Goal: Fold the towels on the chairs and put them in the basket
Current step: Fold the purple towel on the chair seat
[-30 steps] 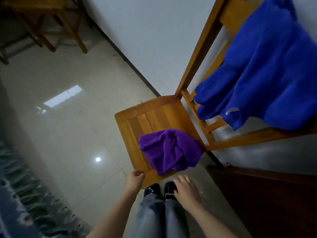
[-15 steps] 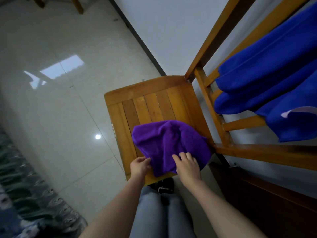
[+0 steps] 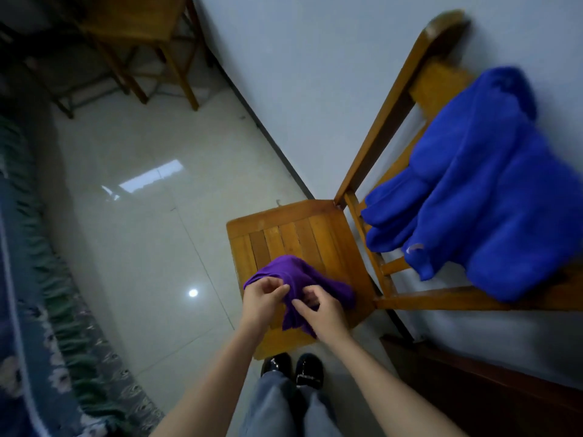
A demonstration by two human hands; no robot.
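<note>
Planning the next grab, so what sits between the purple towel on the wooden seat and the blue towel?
In the head view, only bare seat slats and the chair's wooden back rails separate purple towel from blue towel.

Seen from above, a person's left hand (image 3: 263,302) and right hand (image 3: 321,313) both pinch a crumpled purple towel (image 3: 299,279) on the slatted seat of a wooden chair (image 3: 303,231), while a blue towel (image 3: 479,190) drapes over its backrest against a white wall (image 3: 315,74).
</note>
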